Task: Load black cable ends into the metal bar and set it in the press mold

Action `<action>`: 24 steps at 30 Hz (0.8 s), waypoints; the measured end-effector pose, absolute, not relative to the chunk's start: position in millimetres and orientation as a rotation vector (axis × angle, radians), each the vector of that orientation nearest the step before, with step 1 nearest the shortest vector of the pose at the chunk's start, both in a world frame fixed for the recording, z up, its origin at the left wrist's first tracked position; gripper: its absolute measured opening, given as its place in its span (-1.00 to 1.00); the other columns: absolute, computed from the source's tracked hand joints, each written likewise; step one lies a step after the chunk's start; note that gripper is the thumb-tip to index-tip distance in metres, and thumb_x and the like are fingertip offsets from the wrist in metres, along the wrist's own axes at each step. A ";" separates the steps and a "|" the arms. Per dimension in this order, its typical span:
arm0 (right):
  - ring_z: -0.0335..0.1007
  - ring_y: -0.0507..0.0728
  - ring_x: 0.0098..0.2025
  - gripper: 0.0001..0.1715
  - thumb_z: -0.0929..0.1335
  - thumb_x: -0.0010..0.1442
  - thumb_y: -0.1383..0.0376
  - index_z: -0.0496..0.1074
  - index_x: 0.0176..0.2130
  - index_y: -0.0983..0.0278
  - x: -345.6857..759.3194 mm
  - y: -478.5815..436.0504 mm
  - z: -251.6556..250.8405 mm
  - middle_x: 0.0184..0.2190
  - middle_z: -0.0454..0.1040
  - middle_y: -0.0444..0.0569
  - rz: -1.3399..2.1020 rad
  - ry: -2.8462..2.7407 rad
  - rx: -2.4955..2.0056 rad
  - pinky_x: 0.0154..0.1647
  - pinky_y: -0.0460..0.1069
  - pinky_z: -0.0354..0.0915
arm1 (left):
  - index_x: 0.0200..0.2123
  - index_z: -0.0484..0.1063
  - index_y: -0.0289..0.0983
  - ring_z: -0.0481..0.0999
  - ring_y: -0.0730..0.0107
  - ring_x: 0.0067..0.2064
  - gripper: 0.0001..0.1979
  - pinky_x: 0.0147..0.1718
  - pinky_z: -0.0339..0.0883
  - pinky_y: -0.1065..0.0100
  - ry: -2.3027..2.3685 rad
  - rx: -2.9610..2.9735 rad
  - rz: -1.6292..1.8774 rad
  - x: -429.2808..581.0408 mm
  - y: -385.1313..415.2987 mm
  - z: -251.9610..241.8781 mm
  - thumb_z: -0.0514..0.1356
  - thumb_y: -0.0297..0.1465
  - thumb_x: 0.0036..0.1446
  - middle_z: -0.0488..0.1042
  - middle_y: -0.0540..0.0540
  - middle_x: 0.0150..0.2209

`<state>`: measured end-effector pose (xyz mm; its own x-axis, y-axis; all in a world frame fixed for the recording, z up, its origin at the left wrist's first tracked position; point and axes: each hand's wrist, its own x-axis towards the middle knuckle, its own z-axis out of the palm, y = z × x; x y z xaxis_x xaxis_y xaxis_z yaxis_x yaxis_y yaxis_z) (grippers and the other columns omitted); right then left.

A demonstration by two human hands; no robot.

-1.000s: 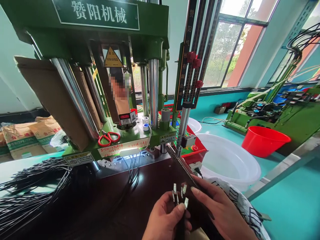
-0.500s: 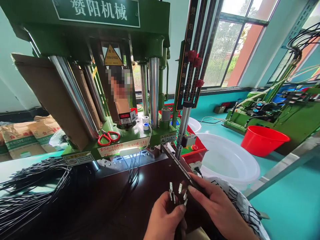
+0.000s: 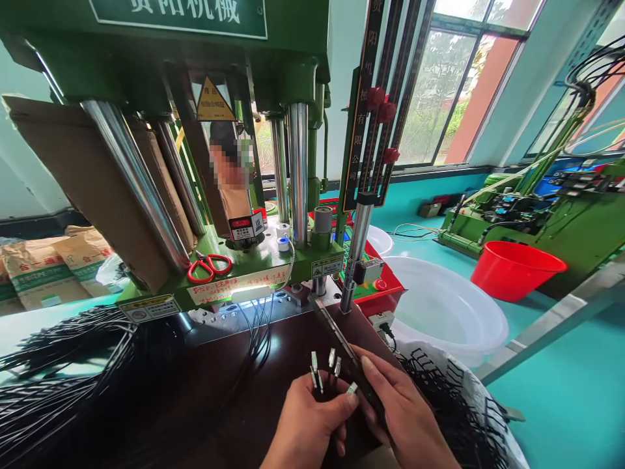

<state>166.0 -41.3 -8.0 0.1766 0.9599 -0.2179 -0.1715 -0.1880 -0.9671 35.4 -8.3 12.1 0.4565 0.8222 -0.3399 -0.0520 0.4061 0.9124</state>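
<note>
The left hand (image 3: 312, 417) pinches a group of metal connectors (image 3: 332, 357), tips projecting upward, in front of the press (image 3: 293, 75). The right hand (image 3: 400, 404) grips a dark bar (image 3: 336, 335) that points toward the press. Cables (image 3: 256, 332) lead from the press front onto the bench (image 3: 185, 391); red-handled scissors (image 3: 209, 267) rest on the press bed. The step in hand appears to be arranging connectors beside the bar. The next move likely calls for a light, steady pinch and separated tips.
</note>
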 end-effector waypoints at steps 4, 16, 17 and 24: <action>-0.06 -0.08 -0.66 -0.19 0.21 0.21 -0.10 0.10 0.24 0.34 166.9 -43.4 -10.6 -0.65 0.14 -0.15 1.279 -0.872 -1.338 -0.70 -0.16 -0.08 | -0.33 0.26 -0.45 0.12 0.61 -0.67 -0.67 -0.71 0.06 0.53 0.999 1.018 0.610 40.1 -9.8 15.2 0.24 -0.33 -0.09 0.21 0.00 -0.68; 0.28 0.00 -0.23 -0.33 0.15 0.29 -0.03 0.19 0.16 0.38 166.1 -40.8 -12.8 -0.11 0.30 0.05 1.037 -1.196 -1.420 -0.29 -0.11 0.25 | -0.31 0.25 -0.43 0.17 0.55 -0.66 -0.70 -0.70 0.15 0.48 1.090 1.084 0.495 39.7 -2.8 11.7 0.23 -0.37 -0.06 0.22 -0.01 -0.67; 0.25 0.03 -0.10 -0.36 0.14 0.30 -0.01 0.20 0.16 0.38 165.6 -41.1 -12.4 -0.05 0.27 0.04 1.001 -1.235 -1.404 -0.13 -0.11 0.24 | -0.32 0.25 -0.42 0.18 0.55 -0.66 -0.72 -0.70 0.15 0.48 1.083 1.102 0.482 39.5 -2.6 13.5 0.22 -0.36 -0.05 0.23 -0.02 -0.67; 0.21 0.00 -0.05 -0.46 0.13 0.33 0.07 0.23 0.14 0.32 163.1 -41.9 -14.3 -0.06 0.26 -0.01 0.903 -1.328 -1.391 0.00 -0.13 0.17 | -0.38 0.23 -0.42 0.18 0.53 -0.67 -0.78 -0.72 0.12 0.48 1.022 1.076 0.483 39.4 -2.3 14.5 0.20 -0.40 -0.04 0.21 -0.01 -0.68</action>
<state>163.1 -41.9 -14.3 0.1280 0.9860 0.1067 0.2632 0.0699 -0.9622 39.4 -2.3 14.5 0.4805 0.7565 -0.4437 0.1376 0.4346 0.8900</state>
